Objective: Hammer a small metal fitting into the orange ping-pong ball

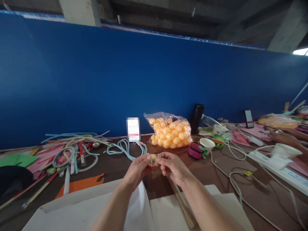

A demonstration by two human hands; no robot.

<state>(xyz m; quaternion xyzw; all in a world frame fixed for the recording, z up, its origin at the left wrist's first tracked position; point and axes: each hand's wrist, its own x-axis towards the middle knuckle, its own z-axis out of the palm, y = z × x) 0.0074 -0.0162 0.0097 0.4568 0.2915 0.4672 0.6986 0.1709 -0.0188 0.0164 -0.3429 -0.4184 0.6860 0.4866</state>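
Observation:
My left hand [139, 167] and my right hand [173, 167] meet over the middle of the table. Pinched between the fingertips of both is a small orange piece with a silvery metal part [152, 161] at its centre; its exact kind is unclear. Beyond them a clear plastic bag of orange balls [169, 134] leans near the blue wall. A pale blue cord [125, 150] lies looped to the left of the bag, beside a blurred white card [133, 128]. Under my right forearm a bundle of thin sticks [181, 203] rests on pale sheets [166, 208].
Coloured paper, tubes and strips [74, 154] are heaped at left. Right of the bag stand a black bottle [197, 118], a purple pouch [195, 150] and a paper cup [207, 144]. White cables run to a power strip [281, 170]. Another person's hand [284, 141] is at far right.

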